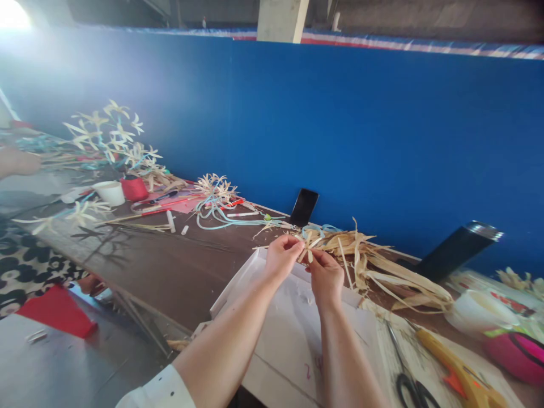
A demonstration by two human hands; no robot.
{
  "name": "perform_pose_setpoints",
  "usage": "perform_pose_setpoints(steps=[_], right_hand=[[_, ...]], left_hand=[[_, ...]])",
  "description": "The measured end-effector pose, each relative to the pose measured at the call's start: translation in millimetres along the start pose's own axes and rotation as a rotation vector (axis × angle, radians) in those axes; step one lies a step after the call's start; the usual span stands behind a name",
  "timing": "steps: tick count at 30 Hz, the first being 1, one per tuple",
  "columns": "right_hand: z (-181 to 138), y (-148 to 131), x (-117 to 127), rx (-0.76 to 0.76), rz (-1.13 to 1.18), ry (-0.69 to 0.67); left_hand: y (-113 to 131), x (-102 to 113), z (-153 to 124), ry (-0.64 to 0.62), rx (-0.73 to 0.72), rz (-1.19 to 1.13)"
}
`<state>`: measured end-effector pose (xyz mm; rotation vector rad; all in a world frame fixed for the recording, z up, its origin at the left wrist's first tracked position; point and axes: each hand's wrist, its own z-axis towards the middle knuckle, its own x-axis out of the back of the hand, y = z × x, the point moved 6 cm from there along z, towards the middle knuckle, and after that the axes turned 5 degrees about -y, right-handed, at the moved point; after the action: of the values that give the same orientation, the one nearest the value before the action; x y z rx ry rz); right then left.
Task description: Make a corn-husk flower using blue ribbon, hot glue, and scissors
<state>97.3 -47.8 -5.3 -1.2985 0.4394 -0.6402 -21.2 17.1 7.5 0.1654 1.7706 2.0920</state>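
Above a shallow white cardboard tray (238, 283), both of my hands pinch a small pale flower (309, 253) with narrow petals that look like corn husk. My left hand (281, 259) has thumb and fingers closed on its left side. My right hand (327, 281) grips it from the lower right; its fingertips are partly hidden. Just beyond my right hand lies a heap of dried corn husks (393, 275). Light-blue stems (229, 220) with a cluster of finished pale flowers (216, 187) lie farther left on the table.
A black phone (304, 207) leans against the blue partition (361, 130). On the right are a black thermos (457, 252), a white cup (480, 311), scissors (403, 362) and a yellow glue gun (457, 368). Leftward stand a paper cup (109, 193), red thread (134, 188) and another person's hand (19, 161).
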Motion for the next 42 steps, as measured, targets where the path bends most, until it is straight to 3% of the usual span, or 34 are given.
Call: perform_pose_setpoints(steps=[15, 30, 42], right_hand=[[-4, -4, -2, 0.003, 0.017, 0.004], [-1, 7, -8, -0.057, 0.284, -0.048], [-2, 5, -4, -0.063, 0.188, 0.023]], left_hand=[[-10, -1, 1, 0.053, 0.064, -0.172], [-7, 0, -1, 0.095, 0.087, -0.154], [-5, -4, -2, 0.054, 0.056, -0.18]])
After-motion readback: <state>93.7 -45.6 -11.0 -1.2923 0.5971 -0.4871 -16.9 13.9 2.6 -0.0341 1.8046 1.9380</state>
